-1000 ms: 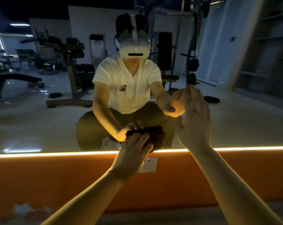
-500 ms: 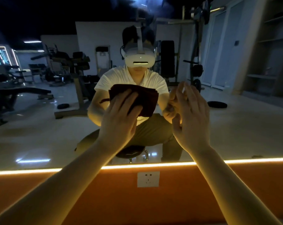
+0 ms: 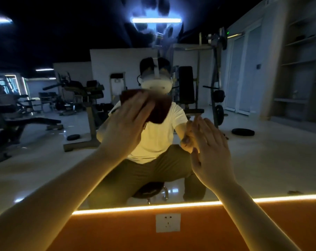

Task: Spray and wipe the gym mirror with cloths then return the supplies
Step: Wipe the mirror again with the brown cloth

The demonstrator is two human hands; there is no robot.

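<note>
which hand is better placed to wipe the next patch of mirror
Left, probably. The left hand presses the dark red cloth flat on the mirror with straight fingers, so it can just slide on. The right hand is bare, fingers straight at the mirror, holding no cloth.

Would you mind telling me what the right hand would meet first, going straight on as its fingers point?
The mirror: the fingertips of the right hand look close to their reflection; contact is unclear.
</note>
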